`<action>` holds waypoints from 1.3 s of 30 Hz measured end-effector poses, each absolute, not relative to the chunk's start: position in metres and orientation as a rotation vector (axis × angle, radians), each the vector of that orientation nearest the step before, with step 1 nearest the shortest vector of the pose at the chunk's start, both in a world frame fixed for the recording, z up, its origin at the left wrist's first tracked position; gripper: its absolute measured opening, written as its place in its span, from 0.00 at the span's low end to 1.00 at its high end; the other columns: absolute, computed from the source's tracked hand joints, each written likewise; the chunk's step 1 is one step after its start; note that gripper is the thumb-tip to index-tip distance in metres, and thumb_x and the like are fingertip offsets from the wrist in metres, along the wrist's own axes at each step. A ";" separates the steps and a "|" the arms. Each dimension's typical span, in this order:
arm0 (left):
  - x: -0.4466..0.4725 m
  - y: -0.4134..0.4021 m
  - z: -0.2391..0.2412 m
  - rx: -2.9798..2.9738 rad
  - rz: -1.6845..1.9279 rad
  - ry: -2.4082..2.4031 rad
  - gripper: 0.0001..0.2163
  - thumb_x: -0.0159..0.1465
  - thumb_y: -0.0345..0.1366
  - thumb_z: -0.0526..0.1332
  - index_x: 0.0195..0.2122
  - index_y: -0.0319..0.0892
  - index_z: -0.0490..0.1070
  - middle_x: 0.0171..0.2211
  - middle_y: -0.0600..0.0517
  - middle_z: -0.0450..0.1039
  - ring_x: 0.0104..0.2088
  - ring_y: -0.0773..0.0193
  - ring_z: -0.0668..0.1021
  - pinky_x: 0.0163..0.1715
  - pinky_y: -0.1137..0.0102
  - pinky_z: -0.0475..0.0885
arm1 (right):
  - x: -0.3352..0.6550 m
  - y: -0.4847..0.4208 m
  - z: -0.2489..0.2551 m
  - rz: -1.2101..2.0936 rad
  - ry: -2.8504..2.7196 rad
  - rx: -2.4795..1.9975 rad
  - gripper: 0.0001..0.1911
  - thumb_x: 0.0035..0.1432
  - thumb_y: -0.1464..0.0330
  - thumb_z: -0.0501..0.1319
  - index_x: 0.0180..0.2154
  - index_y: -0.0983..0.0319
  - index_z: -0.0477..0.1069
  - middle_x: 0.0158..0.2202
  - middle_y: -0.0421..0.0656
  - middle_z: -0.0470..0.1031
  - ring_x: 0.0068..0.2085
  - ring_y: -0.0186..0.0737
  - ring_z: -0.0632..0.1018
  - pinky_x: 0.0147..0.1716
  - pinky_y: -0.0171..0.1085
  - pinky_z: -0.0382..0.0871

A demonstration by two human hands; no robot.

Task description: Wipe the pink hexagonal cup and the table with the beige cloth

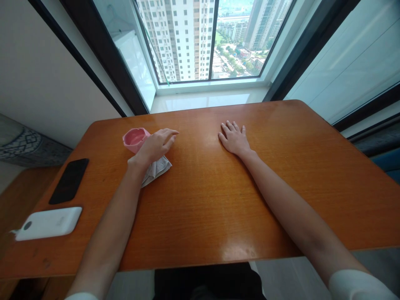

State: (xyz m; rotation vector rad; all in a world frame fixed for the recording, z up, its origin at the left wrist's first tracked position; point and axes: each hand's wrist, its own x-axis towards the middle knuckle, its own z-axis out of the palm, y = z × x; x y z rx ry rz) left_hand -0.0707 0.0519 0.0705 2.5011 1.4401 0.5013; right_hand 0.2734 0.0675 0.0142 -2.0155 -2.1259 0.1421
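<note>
My left hand (157, 144) is over the left half of the wooden table (200, 200), fingers stretched out to the right and holding nothing I can see. A folded grey cloth (158, 168) lies partly hidden beneath that hand and wrist. Just behind and left of the hand stands a pink bowl (135, 139), its right side covered by the hand. My right hand (234, 138) rests palm down on the bare wood near the far edge, its fingers spread.
At the table's left side lie a black phone (69, 181) and a white power bank (49, 223) with a short cable end. Beyond the far edge are a window (212, 41) and dark frames. A patterned cushion (28, 143) sits at far left.
</note>
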 end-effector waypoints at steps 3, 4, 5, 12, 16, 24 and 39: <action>-0.092 0.059 0.055 2.512 0.453 1.503 0.21 0.79 0.48 0.50 0.45 0.44 0.81 0.49 0.43 0.83 0.49 0.50 0.82 0.57 0.55 0.78 | 0.274 0.068 0.014 0.139 -2.127 -2.023 0.37 0.79 0.53 0.45 0.80 0.63 0.58 0.84 0.54 0.54 0.84 0.65 0.55 0.80 0.76 0.45; -0.094 0.060 0.048 2.518 0.450 1.505 0.22 0.78 0.49 0.50 0.40 0.44 0.79 0.45 0.43 0.82 0.46 0.51 0.81 0.54 0.56 0.78 | 0.274 0.068 0.014 0.139 -2.124 -2.021 0.37 0.79 0.53 0.45 0.80 0.63 0.58 0.84 0.54 0.54 0.84 0.65 0.55 0.80 0.76 0.45; -0.095 0.060 0.042 2.523 0.443 1.491 0.23 0.78 0.50 0.50 0.35 0.45 0.78 0.41 0.44 0.81 0.43 0.53 0.80 0.51 0.57 0.77 | 0.275 0.069 0.013 0.140 -2.120 -2.016 0.37 0.79 0.53 0.45 0.80 0.63 0.59 0.84 0.54 0.54 0.84 0.65 0.55 0.79 0.76 0.45; -0.083 0.054 0.037 2.497 0.434 1.479 0.34 0.80 0.52 0.46 0.15 0.46 0.61 0.17 0.52 0.64 0.19 0.65 0.63 0.29 0.62 0.58 | 0.275 0.069 0.014 0.164 -2.106 -1.992 0.37 0.79 0.54 0.45 0.79 0.64 0.59 0.84 0.55 0.54 0.84 0.66 0.55 0.80 0.76 0.43; -0.029 0.023 0.044 2.589 0.381 1.279 0.34 0.81 0.47 0.48 0.16 0.44 0.70 0.19 0.49 0.74 0.20 0.63 0.70 0.28 0.63 0.59 | 0.274 0.069 0.013 0.147 -2.104 -2.003 0.37 0.79 0.53 0.45 0.79 0.63 0.59 0.84 0.54 0.55 0.84 0.66 0.55 0.79 0.76 0.43; 0.112 -0.123 0.020 2.834 0.362 0.359 0.27 0.80 0.46 0.57 0.25 0.43 0.81 0.27 0.46 0.85 0.27 0.53 0.85 0.27 0.58 0.70 | 0.275 0.069 0.013 0.147 -2.108 -2.002 0.37 0.79 0.53 0.45 0.79 0.63 0.59 0.84 0.54 0.54 0.84 0.65 0.55 0.79 0.76 0.44; -0.149 0.080 0.052 1.686 1.498 1.912 0.16 0.78 0.42 0.59 0.61 0.42 0.75 0.71 0.48 0.71 0.76 0.48 0.63 0.79 0.48 0.58 | 0.273 0.070 0.014 0.158 -2.107 -1.992 0.37 0.79 0.54 0.45 0.80 0.65 0.59 0.84 0.55 0.54 0.84 0.66 0.55 0.79 0.76 0.43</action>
